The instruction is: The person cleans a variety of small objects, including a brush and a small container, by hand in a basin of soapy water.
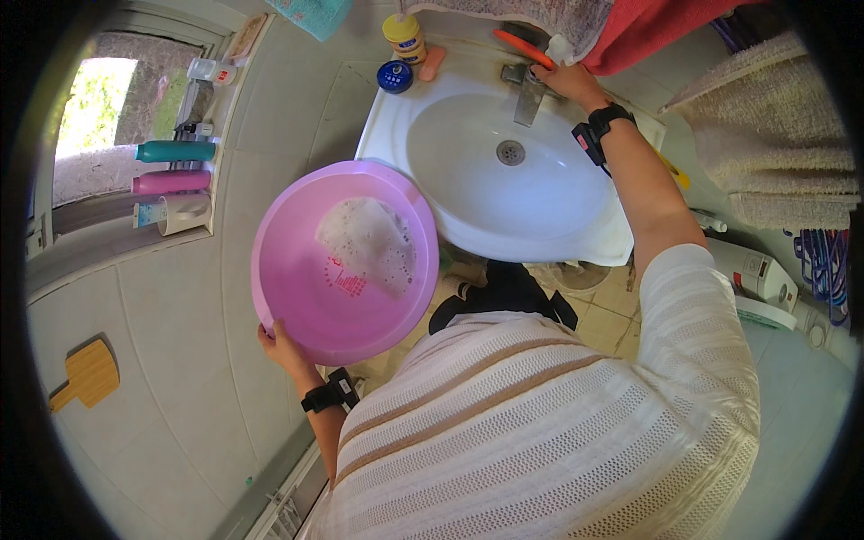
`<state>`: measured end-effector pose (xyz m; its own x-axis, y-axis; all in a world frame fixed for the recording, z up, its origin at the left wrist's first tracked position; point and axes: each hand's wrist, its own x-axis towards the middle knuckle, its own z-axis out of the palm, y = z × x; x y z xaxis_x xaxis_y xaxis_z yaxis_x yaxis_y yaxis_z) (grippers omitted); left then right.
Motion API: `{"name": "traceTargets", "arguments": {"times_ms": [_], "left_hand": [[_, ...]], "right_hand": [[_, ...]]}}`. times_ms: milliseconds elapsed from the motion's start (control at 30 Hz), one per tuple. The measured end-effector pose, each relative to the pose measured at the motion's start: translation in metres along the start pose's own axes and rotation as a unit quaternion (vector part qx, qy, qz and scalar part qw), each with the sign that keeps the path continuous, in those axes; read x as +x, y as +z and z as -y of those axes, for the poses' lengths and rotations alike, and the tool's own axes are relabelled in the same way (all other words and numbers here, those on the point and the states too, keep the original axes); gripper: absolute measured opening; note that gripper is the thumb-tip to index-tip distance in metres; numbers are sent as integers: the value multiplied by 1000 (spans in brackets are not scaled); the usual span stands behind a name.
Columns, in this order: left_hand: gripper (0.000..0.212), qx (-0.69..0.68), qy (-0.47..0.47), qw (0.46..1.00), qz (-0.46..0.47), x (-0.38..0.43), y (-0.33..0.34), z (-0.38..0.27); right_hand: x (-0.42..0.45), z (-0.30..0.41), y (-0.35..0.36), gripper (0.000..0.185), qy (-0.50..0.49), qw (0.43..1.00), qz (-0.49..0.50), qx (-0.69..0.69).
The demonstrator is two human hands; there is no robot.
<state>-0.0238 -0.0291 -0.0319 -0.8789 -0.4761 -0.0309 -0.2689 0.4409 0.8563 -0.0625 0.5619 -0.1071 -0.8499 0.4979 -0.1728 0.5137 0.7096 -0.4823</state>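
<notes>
My left hand [287, 347] grips the near-left rim of a pink plastic basin [283, 270]. White soap suds [368, 236] lie in a patch on its bottom, beside a red printed mark. The basin is held against the left front of a white ceramic washbasin [466, 229]. At the back, behind the metal faucet [530, 104], my right hand [574, 82] has its fingers on the end of an orange handle-like object [520, 46]. A small white thing [559, 48] shows just beyond these fingers; what it is cannot be made out. Black devices are strapped to both wrists.
Yellow-lidded jars [405, 37], a blue round tin [395, 76] and a pinkish bar [432, 63] occupy the washbasin's back left corner. A red towel [648, 34] hangs close above my right hand. Bottles [175, 151] line the window ledge. A beige towel [776, 135] hangs right.
</notes>
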Motion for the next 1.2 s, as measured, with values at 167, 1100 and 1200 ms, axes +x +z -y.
{"name": "traceTargets", "arguments": {"times_ms": [167,1100,1200], "left_hand": [[50,-5,0,1000,7,1,1,0],[52,-2,6,1000,-8,2,-2,8],[52,-11,4,1000,-10,1,-2,9]], "right_hand": [[21,-26,13,50,-50,998,-14,21],[-91,-40,110,25,-201,973,-113,-26],[-100,-41,111,30,-42,998,-6,53]]}}
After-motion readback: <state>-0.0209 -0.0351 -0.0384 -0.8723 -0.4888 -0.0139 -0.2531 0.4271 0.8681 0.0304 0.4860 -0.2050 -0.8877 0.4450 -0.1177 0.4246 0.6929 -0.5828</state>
